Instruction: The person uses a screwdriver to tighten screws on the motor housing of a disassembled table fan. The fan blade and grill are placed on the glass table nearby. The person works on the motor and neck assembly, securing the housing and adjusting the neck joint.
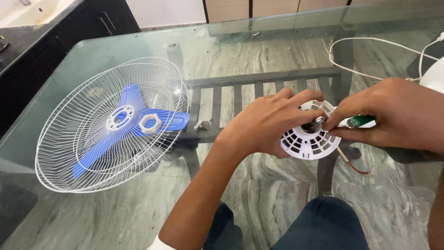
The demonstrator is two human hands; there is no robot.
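Note:
My left hand (268, 122) grips a round white slotted fan motor cover (307, 142) over the glass table, fingers curled over its top. My right hand (397, 113) holds a green-handled screwdriver (360, 121), its tip at the metal shaft in the middle of the cover. Thin red and brown wires (354, 165) trail from under the cover. To the left, white wire fan guards (92, 134) lie stacked on the table with blue fan blades (132, 99) and a white plastic nut (150, 123) resting on them.
The glass tabletop (240, 55) shows a dark frame and marble floor below. A small metal part (202, 124) lies near the guards. A white cord (370, 44) loops at the far right beside a white fan body (434, 76). A dark cabinet (69, 32) stands at left.

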